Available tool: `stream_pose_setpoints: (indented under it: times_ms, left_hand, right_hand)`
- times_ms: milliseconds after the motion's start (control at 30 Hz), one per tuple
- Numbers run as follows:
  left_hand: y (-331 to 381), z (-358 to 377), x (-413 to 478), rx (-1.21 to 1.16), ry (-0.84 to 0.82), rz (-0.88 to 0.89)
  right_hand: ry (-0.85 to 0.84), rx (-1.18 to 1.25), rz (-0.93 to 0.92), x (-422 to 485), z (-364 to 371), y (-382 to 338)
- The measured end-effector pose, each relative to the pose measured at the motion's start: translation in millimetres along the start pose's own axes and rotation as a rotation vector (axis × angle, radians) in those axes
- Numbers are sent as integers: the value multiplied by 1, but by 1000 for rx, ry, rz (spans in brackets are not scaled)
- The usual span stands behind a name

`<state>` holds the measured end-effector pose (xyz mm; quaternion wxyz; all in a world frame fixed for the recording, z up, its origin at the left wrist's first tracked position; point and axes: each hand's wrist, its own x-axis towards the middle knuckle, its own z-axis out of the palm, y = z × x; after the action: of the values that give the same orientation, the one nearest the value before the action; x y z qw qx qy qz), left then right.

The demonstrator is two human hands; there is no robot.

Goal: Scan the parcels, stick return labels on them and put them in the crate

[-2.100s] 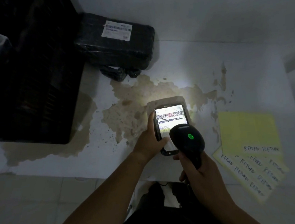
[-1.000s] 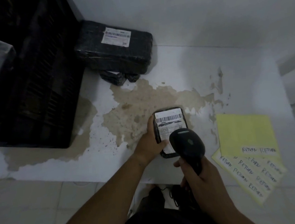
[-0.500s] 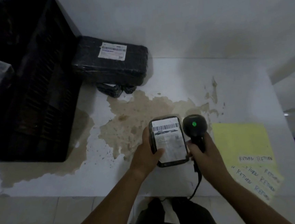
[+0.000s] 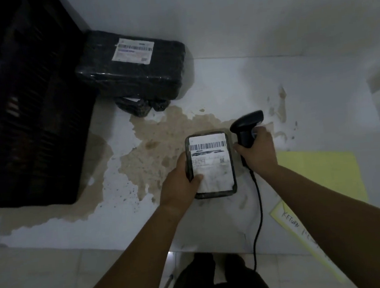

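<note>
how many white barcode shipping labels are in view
2. One on the small dark parcel gripped by the left hand, one atop the large black wrapped parcel beside the black crate; others may be hidden.

Open tabletop (image 4: pixel 260 87) back-R, crate (image 4: pixel 28 123) walls off L, big parcel (image 4: pixel 137 78) (back corner) beside it

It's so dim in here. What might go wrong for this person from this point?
The scanner in the right hand trails a cable over the edge of the table; it might snag while being set down. The left hand grips the small parcel by one side only, so it could slip. The yellow return sheets lie partly under the right forearm and might get swept off.
</note>
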<state>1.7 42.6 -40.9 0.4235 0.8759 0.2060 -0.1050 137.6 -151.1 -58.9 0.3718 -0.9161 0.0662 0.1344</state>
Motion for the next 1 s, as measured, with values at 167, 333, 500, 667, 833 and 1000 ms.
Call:
stream_pose_setpoints:
  times_ms: [167,333,500,667,833,1000]
  left_hand:
    - [2,0,-2,22,-21,-17]
    - [11,1,-19,77,105,-71]
    - [46,33,-65,235,278,298]
    - [107,121,-79,313,-86,592]
    - [142,179,-66,652,-471,392]
    - [140,190,-62,938,-552,364]
  right_hand:
    - [-71,12,-28,0,-12,2]
    - [-74,110,9,-25,-92,36]
    - [88,-87,-56,-63,-176,134]
    - [18,-254,-75,-85,-198,206]
    - [-96,-445,-306,-97,-187,212]
    - [-66,-408,-260,-92,-166,209]
